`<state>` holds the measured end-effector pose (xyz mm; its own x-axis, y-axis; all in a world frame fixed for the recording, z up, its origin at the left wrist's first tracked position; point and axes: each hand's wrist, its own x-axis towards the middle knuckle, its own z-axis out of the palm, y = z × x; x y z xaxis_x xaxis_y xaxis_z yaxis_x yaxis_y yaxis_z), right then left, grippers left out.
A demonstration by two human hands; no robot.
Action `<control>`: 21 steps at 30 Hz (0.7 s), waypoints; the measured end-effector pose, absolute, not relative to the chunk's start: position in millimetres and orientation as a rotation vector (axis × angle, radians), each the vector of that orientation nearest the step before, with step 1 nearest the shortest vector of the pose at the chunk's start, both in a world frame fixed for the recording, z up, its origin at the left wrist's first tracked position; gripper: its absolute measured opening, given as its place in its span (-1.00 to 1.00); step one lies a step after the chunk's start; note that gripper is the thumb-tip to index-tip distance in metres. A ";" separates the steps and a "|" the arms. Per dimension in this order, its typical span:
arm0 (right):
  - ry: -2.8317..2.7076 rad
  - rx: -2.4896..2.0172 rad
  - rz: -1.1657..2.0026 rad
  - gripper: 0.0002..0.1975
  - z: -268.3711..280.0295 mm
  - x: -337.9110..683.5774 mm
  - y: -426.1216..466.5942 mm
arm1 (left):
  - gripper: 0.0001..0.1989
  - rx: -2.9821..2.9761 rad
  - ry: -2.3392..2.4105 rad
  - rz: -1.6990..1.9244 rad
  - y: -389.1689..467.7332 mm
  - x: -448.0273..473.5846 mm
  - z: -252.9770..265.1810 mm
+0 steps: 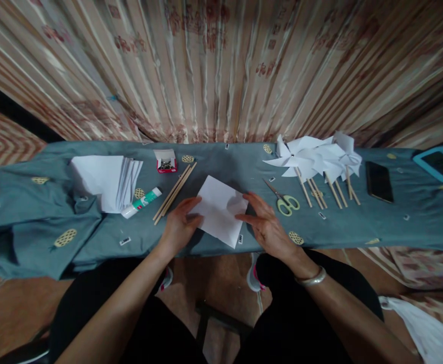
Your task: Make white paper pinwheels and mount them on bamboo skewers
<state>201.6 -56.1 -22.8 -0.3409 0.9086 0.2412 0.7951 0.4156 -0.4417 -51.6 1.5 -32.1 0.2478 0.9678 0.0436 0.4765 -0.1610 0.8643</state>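
Note:
A square sheet of white paper (pixel 221 210) is held between my two hands over the front of the table, one corner pointing toward me. My left hand (pixel 179 222) grips its left corner with thumb and fingers. At the right corner, my right hand (pixel 267 222) has its thumb over the paper and its fingers along the edge. Just left of the paper lie several thin wooden sticks (pixel 175 193). Green-handled scissors (pixel 286 203) rest on the cloth beyond my right hand, blades pointing away and to the left.
A stack of white paper (pixel 102 179), a glue stick (pixel 141 202) and an open red box of small metal pieces (pixel 166 164) sit left. Several paper pinwheels (pixel 316 154) on sticks, a phone (pixel 380 181) and a blue-framed device (pixel 441 164) lie right. Green cloth (pixel 339 227) covers the table; curtains (pixel 221 76) hang behind.

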 end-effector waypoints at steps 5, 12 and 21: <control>-2.209 -1.476 0.352 -0.60 -23.6 197.6 -53.5 | -0.50 1.884 1.337 0.766 2.7 -51.7 -38.3; -2.272 -1.484 0.296 -0.64 -29.3 185.0 -49.9 | -0.48 2.072 1.303 0.765 2.3 -53.6 -47.7; -2.073 -1.670 0.061 -0.62 -18.9 215.7 -36.1 | -0.34 2.256 1.292 0.784 -5.5 -51.0 -43.4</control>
<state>215.7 -36.1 -18.9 -0.1449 0.9321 0.3319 0.9110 0.2566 -0.3229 -51.0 -5.5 -43.4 0.4083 0.8745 0.2618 0.6358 -0.4782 0.6058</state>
